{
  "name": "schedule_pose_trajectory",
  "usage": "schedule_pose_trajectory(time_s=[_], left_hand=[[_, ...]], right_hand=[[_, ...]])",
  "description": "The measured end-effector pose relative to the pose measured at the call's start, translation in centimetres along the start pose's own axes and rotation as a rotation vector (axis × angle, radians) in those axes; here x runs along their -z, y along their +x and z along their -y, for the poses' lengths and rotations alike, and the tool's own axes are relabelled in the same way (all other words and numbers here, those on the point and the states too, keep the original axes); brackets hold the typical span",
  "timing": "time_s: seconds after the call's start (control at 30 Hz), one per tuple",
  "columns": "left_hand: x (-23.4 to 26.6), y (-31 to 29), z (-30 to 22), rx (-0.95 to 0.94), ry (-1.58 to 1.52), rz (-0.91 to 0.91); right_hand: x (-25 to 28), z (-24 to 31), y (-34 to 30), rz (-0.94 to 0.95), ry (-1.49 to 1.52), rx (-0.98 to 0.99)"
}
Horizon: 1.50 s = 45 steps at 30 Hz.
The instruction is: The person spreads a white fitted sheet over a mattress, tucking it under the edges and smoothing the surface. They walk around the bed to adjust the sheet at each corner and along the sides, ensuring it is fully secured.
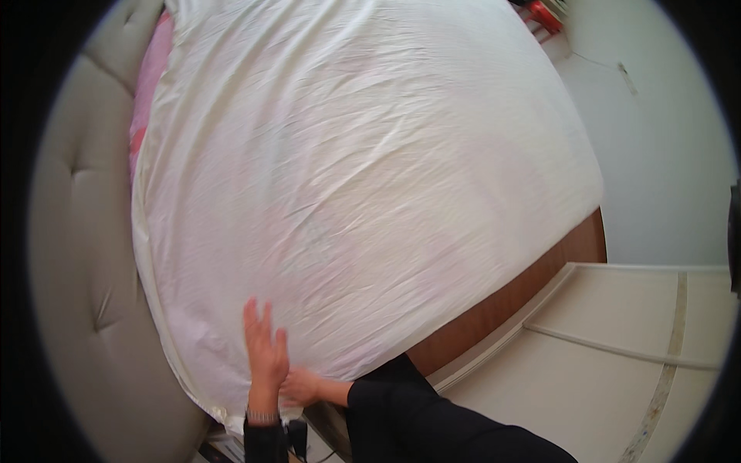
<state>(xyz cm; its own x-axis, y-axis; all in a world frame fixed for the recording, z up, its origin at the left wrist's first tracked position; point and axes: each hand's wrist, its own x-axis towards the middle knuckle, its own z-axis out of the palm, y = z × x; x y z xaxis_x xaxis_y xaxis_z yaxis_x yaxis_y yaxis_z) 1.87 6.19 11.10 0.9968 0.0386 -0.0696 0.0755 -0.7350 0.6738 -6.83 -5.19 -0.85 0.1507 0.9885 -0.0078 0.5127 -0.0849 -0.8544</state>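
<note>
A white fitted sheet [370, 170], creased across its surface, covers the mattress, with faint pink showing through. My left hand [266, 347] is over the sheet near the close left corner, palm down with its fingers spread; nothing is in it. Just to its right, my right hand [307, 387] is low at the sheet's near edge. Its fingertips are partly behind my left wrist and blurred, so their grip on the fabric does not show clearly. Pink bedding [154, 69] peeks out from beneath the sheet at the far left.
A grey tufted headboard [77, 224] runs along the left. The brown wooden bed frame [509, 297] shows below the mattress at right. Beside it are pale wardrobe doors [610, 324]. A red stool-like object [545, 17] stands far right; a nightstand [224, 444] is near my left forearm.
</note>
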Motion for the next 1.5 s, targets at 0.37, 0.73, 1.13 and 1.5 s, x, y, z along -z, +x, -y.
schedule_pose_trajectory(time_s=[0.37,0.73,1.13,1.5], left_hand=[[6.0,-5.5,18.4,0.193,0.963,0.028],[-0.9,-0.7,7.9,-0.084,0.73,-0.199],[4.6,-10.6,12.3,0.438,0.908,0.161],[2.4,-13.1,12.1,0.845,0.626,-0.273]], right_hand=[[25.1,-9.8,-32.2,-1.28,-0.866,-1.255],[-0.4,-0.5,-13.9,-0.253,-0.145,-0.146],[21.1,-10.0,-25.5,-1.142,-0.57,-1.247],[6.6,2.9,-10.0,0.558,0.153,-0.154]])
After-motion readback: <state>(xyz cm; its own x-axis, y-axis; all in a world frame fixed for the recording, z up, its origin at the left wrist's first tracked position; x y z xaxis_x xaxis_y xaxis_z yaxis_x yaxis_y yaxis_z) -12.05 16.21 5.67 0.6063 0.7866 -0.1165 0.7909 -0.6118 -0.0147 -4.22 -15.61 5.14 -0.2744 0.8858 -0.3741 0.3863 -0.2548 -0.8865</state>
